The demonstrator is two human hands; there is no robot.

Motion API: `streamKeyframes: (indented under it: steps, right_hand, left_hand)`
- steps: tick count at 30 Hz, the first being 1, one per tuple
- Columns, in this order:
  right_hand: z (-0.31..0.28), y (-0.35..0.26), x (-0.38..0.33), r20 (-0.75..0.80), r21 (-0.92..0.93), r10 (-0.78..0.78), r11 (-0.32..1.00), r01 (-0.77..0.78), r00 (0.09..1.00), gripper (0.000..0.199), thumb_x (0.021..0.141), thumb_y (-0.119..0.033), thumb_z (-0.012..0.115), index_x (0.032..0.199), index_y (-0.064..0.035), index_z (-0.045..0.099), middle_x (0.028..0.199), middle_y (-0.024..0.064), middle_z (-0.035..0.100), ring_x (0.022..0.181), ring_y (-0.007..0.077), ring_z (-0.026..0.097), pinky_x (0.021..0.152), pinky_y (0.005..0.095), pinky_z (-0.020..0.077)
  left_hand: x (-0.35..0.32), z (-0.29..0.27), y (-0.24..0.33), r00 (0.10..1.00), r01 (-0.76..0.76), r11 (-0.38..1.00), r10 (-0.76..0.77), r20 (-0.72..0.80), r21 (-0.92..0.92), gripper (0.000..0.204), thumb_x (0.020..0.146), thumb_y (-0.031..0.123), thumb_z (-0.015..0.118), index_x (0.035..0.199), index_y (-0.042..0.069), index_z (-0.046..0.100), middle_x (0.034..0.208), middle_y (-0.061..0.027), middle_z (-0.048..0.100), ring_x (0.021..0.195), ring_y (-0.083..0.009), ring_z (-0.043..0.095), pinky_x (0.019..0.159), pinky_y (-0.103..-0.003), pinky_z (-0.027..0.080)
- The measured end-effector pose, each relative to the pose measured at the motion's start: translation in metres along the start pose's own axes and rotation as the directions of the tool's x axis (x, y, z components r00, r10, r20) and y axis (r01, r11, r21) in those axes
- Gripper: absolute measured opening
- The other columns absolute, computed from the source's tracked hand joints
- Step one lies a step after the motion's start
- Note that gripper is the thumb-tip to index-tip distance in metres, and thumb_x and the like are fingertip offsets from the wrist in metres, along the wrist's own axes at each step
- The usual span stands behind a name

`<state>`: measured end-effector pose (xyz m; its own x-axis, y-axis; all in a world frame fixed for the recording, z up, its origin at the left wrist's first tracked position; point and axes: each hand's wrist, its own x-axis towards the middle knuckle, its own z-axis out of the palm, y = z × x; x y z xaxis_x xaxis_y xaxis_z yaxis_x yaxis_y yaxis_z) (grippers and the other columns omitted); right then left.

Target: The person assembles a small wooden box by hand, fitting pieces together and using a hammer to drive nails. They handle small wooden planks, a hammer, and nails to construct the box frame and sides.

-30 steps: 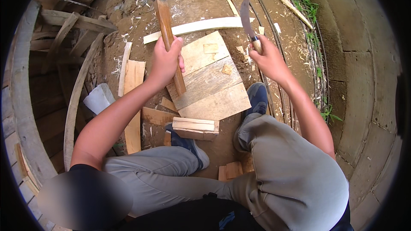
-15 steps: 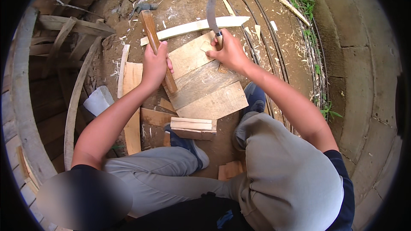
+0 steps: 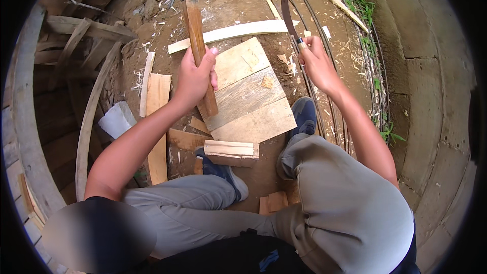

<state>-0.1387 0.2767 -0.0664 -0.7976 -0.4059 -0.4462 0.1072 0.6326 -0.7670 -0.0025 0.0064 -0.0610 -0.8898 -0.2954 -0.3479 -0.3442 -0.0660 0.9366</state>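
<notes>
My left hand (image 3: 195, 78) is closed round the wooden handle of a claw hammer (image 3: 194, 25), whose dark head points away from me. In my right hand (image 3: 318, 66) is a knife (image 3: 289, 15) with a curved dark blade, gripped by its short handle and angled up to the left. Between and below my hands lies a squarish panel of joined boards (image 3: 248, 94). Small wood chips rest on the panel. The hammer's handle end overlaps the panel's left edge, while the knife is off to its right.
A pale curved strip (image 3: 238, 31) lies beyond the panel. Near my feet sits a short wood block (image 3: 231, 152). A plank (image 3: 158, 101) and a whitish block (image 3: 116, 119) are at left, beside a timber frame (image 3: 94, 116). Dark rods (image 3: 324, 40) run along the right, before a concrete ledge (image 3: 426, 106).
My right hand has moved right with the knife, away from the panel. My left hand has shifted slightly right with the hammer, and its head now shows higher and further right.
</notes>
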Motion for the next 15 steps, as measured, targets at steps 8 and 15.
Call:
streamKeyframes:
  steps: [8,15]
  right_hand:
    - [0.058,-0.033,-0.03,0.112,0.765,-0.025,0.64,-0.07,0.993,0.046,0.099,-0.006,0.05,0.139,-0.0059,0.029,0.116,0.0107,0.055,0.084,0.0125,0.055,0.072,0.0254,0.0477]
    - [0.079,-0.034,-0.025,0.176,0.695,-0.082,0.716,-0.065,0.981,0.023,0.092,-0.01,0.053,0.109,-0.0023,0.067,0.089,0.0051,0.061,0.081,0.0097,0.053,0.073,0.0256,0.044]
  left_hand:
    - [-0.013,0.057,0.015,0.995,-0.1,0.994,0.099,-0.01,-0.041,0.032,0.104,0.033,0.063,0.112,0.005,0.049,0.101,-0.007,0.057,0.102,-0.0199,0.064,0.091,-0.032,0.052]
    - [-0.014,0.068,0.003,0.981,-0.158,0.954,0.18,-0.068,0.255,0.048,0.109,0.051,0.043,0.114,0.005,0.056,0.118,-0.0103,0.038,0.118,-0.0227,0.037,0.11,-0.04,0.03]
